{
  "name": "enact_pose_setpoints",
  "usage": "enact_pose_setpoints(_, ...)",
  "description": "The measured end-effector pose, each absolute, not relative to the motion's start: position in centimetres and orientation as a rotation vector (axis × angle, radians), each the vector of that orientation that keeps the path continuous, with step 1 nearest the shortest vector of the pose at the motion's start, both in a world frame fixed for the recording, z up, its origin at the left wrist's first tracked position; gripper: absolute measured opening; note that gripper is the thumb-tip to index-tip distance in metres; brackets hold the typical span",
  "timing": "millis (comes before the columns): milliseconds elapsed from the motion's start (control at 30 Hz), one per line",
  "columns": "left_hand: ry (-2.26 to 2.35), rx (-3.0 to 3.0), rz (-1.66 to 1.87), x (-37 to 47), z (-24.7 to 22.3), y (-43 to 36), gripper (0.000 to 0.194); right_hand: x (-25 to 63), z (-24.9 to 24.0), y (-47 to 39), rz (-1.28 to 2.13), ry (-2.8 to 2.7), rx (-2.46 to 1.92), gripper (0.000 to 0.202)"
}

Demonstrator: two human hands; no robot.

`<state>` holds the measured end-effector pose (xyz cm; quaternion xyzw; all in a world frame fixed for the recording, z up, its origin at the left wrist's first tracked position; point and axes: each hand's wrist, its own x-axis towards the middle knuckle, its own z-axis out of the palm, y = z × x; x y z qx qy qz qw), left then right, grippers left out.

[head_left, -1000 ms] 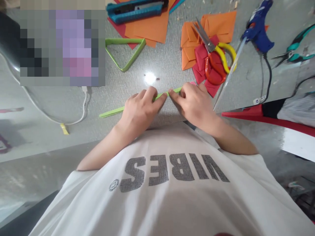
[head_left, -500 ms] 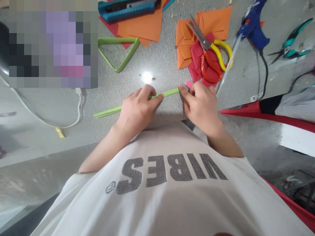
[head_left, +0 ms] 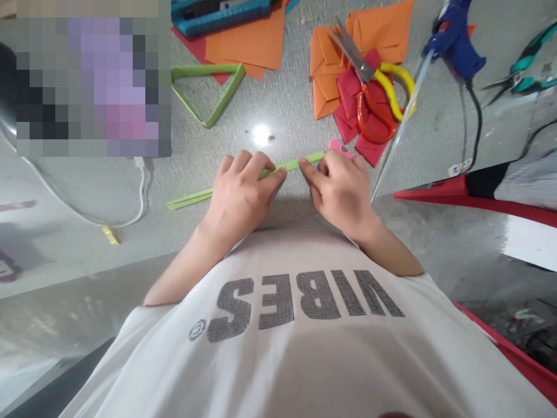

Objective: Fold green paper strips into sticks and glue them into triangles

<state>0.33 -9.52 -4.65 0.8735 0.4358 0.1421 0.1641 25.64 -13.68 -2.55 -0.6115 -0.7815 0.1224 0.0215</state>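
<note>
A narrow folded green paper strip (head_left: 194, 198) lies slantwise on the grey table in front of my body. My left hand (head_left: 241, 186) is closed over its middle, thumb against the near edge and bent fingers on the far side. Just to the right, my right hand (head_left: 342, 186) presses a thumb tip onto the same strip, its other fingers curled at the strip's right end. Beyond those fingers sits a small pink piece (head_left: 337, 145), partly hidden. A green triangular paper frame (head_left: 221, 101) stands farther back.
Scissors (head_left: 383, 96) with red and yellow handles rest on folded orange (head_left: 378, 35) and red papers (head_left: 369, 148). A blue glue gun (head_left: 456, 46) and teal pliers (head_left: 524, 78) are at right. A blue cutter (head_left: 221, 14) lies at the back; a white cable (head_left: 65, 200) curves at left.
My right thumb has slid left along the strip, closer to my left hand. More of the strip's right end and the pink piece now shows. My left hand stays nearly in place.
</note>
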Motion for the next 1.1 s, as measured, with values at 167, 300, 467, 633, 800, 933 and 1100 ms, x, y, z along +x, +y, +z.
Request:
enact_pose_setpoints(167,1.251,2.512,0.42,0.3,-4.7,-9.5,0.039,26.8,-2.7,-13.8,0.31,-2.372,-1.946,0.052)
enact_pose_setpoints(300,1.217,2.428,0.408,0.4,-4.5,-9.2,0.038,25.1,-2.9,-13.5,0.388,-2.441,-1.851,0.052)
enact_pose_setpoints(467,1.23,2.491,0.519,0.3,-5.0,-9.2,0.039,24.2,-2.8,-13.6,0.408,-2.36,-1.864,0.05)
enact_pose_setpoints(633,1.217,2.478,0.574,0.4,-5.5,-9.4,0.036,26.2,-2.4,-13.7,0.355,-2.219,-1.978,0.043)
enact_pose_setpoints(800,1.192,2.476,0.575,0.3,-5.5,-9.2,0.037,25.1,-2.7,-13.0,0.376,-2.3,-1.873,0.037)
enact_pose_setpoints(933,1.157,2.465,0.56,0.1,-5.3,-9.1,0.041,24.1,-3.2,-12.9,0.392,-2.347,-1.769,0.038)
enact_pose_setpoints(1100,1.211,2.438,0.513,-0.3,-4.7,-9.3,0.035,25.8,-4.7,-13.5,0.218,-2.186,-1.71,0.041)
